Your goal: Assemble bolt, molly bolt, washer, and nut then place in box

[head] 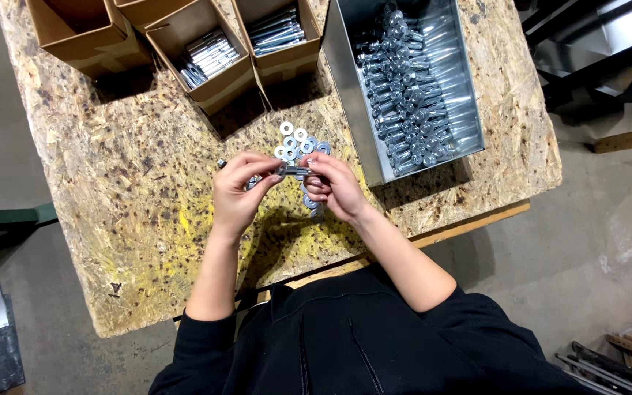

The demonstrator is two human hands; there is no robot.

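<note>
Your worktop is a rough chipboard slab, stained yellow and brown, and it fills most of the view. Toward its far right corner stands a long grey metal bin packed with shiny assembled bolts lying side by side. Along the far edge, left of the bin, sit three open cardboard boxes: the left one shows only bare walls from here, the middle one holds a bundle of silvery bolts, and the one just beside the bin holds more of the same.

Near the middle of the worktop lies a loose heap of flat washers — it starts just beyond your fingers and trails back under your right hand toward the near edge.

Your left hand and right hand meet above that heap, close to the near edge, a small metal bolt spanning the gap between them. Your left grip is pinched on one end with thumb and forefinger; your right grip is closed on the other end (the fingers curl in, so exactly what else they cover cannot be told). The bolt lies roughly level, held clear of the worktop — both hands are on it.
</note>
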